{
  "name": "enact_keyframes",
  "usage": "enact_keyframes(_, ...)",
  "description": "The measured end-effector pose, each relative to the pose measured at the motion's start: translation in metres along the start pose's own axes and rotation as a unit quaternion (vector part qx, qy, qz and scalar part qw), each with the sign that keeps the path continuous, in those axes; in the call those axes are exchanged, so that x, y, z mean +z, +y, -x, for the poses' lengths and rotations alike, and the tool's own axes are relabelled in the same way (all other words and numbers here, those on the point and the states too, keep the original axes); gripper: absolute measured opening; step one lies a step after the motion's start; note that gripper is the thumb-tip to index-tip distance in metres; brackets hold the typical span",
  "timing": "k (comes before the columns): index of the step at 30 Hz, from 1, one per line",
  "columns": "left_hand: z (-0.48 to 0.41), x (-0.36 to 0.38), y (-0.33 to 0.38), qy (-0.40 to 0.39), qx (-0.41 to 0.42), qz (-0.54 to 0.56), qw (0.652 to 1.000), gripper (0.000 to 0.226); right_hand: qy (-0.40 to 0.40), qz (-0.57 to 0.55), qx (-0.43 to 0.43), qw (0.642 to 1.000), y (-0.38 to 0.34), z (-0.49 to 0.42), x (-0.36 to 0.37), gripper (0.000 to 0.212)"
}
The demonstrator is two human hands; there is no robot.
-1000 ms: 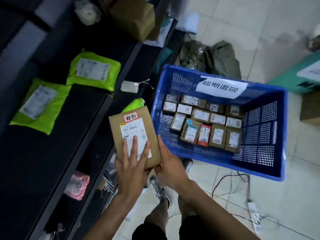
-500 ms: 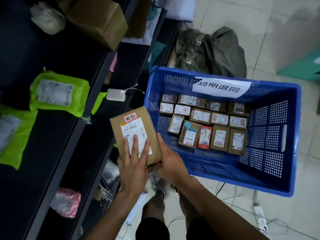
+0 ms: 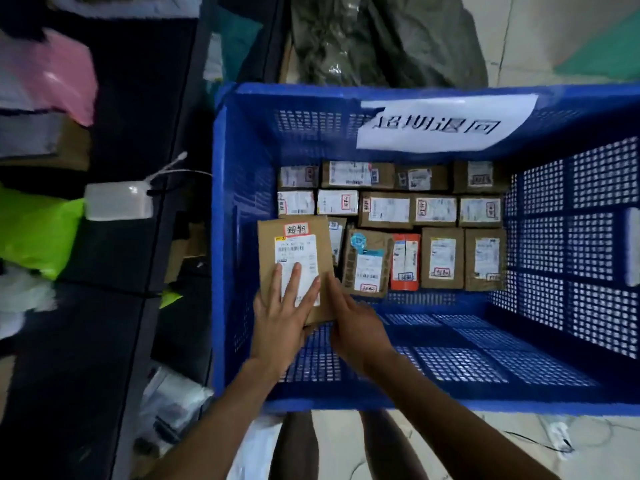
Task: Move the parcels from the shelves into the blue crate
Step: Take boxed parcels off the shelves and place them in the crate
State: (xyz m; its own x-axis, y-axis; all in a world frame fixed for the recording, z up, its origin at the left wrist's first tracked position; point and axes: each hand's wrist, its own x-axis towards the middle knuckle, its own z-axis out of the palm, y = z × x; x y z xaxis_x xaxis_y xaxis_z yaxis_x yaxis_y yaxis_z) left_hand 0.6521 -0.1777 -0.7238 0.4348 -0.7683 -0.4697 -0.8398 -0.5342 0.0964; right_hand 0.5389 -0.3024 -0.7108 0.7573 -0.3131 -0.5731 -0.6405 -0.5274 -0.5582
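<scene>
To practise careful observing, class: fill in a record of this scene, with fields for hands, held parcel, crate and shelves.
Held item: brown parcel, inside the blue crate, at its left side
Left hand: fingers flat on the parcel's label
Right hand: at the parcel's right edge
Crate contents: small parcels in rows at the far end
Sign: white paper on the far wall
Shelves: left of the crate, holding a green bag
</scene>
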Motion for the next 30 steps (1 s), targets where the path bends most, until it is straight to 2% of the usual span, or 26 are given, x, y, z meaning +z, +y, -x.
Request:
enact_keyframes(7,-0.093,0.114,-0.03,-0.068,-0.017,-0.084,0.994,0.114,-0.045,0.013,0.03,0.998,0.07,-0.123,0.096,0.108)
enact_keyframes(10,-0.12,0.146,-0.039,-0.094,0.012,-0.132,0.987,0.108,-0.055,0.013,0.046,0.997,0.088,-0.154,0.126,0.108)
enact_keyframes(13,-0.139,0.171,-0.05,-0.088,0.037,-0.153,0.984,0.103,-0.047,0.033,0.048,0.997,0.101,-0.17,0.148,0.107)
enact_keyframes(18,-0.155,0.21,-0.063,-0.059,0.035,-0.151,0.986,0.109,-0.034,0.053,0.044,0.997,0.117,-0.192,0.173,0.102)
enact_keyframes(22,-0.153,0.237,-0.072,-0.053,0.043,-0.109,0.992,0.11,-0.035,0.117,0.023,0.992,0.122,-0.193,0.181,0.096)
enact_keyframes(25,-0.154,0.257,-0.079,-0.074,0.035,-0.104,0.991,0.117,-0.053,0.16,0.007,0.986,0.122,-0.194,0.189,0.089)
enact_keyframes(30,-0.172,0.277,-0.073,-0.108,0.017,-0.112,0.988,0.106,-0.086,0.209,0.029,0.974,0.129,-0.205,0.2,0.092)
